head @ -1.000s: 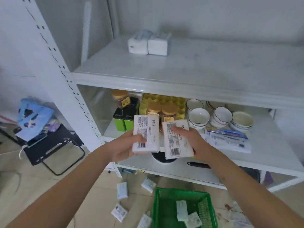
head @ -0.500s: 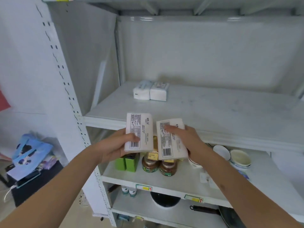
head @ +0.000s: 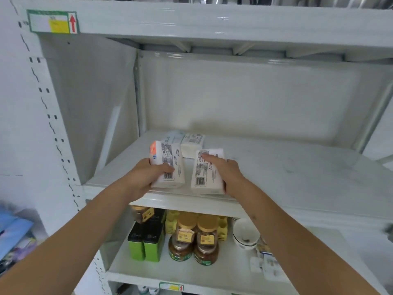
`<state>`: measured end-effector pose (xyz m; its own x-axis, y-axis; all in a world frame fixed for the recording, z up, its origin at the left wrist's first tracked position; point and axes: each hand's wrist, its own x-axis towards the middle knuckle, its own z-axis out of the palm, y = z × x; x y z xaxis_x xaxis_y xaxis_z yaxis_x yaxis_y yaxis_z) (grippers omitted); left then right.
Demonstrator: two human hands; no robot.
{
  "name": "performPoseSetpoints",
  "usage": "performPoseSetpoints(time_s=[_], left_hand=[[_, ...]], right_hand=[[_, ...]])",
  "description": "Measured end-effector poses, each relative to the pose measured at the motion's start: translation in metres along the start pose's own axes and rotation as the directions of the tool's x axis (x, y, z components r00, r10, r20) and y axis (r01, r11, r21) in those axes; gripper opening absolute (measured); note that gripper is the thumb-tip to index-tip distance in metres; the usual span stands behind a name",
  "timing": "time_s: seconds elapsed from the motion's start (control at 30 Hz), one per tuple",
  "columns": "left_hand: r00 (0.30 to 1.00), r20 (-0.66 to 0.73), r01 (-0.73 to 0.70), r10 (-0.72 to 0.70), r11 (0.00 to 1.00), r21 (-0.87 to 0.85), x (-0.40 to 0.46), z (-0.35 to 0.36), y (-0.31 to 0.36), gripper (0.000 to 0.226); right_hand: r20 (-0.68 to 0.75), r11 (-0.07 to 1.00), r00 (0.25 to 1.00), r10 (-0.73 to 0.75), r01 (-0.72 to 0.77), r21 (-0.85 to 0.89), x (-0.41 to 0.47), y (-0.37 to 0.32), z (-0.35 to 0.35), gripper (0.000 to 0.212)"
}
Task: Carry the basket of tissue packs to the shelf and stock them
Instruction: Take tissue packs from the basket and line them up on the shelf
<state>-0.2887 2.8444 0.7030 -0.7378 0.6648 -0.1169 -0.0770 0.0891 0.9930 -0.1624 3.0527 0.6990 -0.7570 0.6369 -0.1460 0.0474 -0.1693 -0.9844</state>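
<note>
I have one tissue pack in each grip: my left hand (head: 146, 177) curls round the left pack (head: 168, 165), thumb across its barcode face, and my right hand (head: 225, 169) clamps the right pack (head: 207, 174) from its right edge, forefinger laid along the top. Both packs hang at the front lip of the shelf (head: 297, 167), long axes pointing away from me toward the back wall; whether the right one already touches the board I cannot tell. The two stocked packs (head: 187, 140) sit straight ahead, deeper in, just beyond my left pack, so I judge the coming move to be a short push forward, with the left hand the nearer to that row. Each held pack shows a barcode and a block of small print, too fine to read, and the left one has an orange patch at its far corner. The shelf tag (head: 53, 21) overhead carries a yellow panel and a red up-arrow. The basket is out of view.
</note>
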Motion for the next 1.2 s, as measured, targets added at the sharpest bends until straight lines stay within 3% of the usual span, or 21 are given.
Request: performPoseSetpoints(time_s=[0.17,0.33,0.47,0.57,0.7,0.9,1.07,1.2], left_hand=[[0.997,-0.076,0.033,-0.029,0.998,0.051,0.025,-0.006,0.001,0.034],[0.986,-0.162,0.066,-0.048,0.992,0.108,0.049,-0.014,-0.005,0.024],[0.96,-0.273,0.016,0.064,0.959,0.282,0.061,-0.01,-0.006,0.02],[0.909,-0.343,-0.053,0.235,0.884,0.465,0.067,-0.011,-0.007,0.022],[0.872,-0.367,-0.076,0.322,0.832,0.549,0.079,-0.013,-0.007,0.032],[0.867,-0.339,-0.111,0.365,0.806,0.582,0.097,-0.006,-0.013,0.018],[0.863,-0.33,-0.11,0.383,0.779,0.617,0.11,-0.006,-0.009,0.035],[0.883,-0.309,-0.097,0.353,0.782,0.616,0.123,-0.008,-0.006,0.03]], right_hand=[[-0.013,0.998,0.998,0.054,-0.055,-0.024,0.025,0.001,0.01,0.051],[-0.088,0.974,0.996,0.011,-0.03,-0.225,0.057,0.005,0.023,0.072],[-0.115,0.922,0.993,-0.002,-0.042,-0.386,0.078,0.005,0.037,0.079],[-0.129,0.873,0.991,-0.035,-0.032,-0.487,0.09,0.009,0.047,0.081],[-0.19,0.868,0.976,-0.108,-0.001,-0.497,0.108,0.014,0.05,0.053],[-0.251,0.856,0.962,-0.111,-0.036,-0.516,0.122,0.008,0.054,0.081],[-0.266,0.837,0.953,-0.144,-0.026,-0.547,0.136,0.007,0.056,0.071],[-0.274,0.815,0.95,-0.153,-0.036,-0.579,0.148,0.005,0.057,0.067]])
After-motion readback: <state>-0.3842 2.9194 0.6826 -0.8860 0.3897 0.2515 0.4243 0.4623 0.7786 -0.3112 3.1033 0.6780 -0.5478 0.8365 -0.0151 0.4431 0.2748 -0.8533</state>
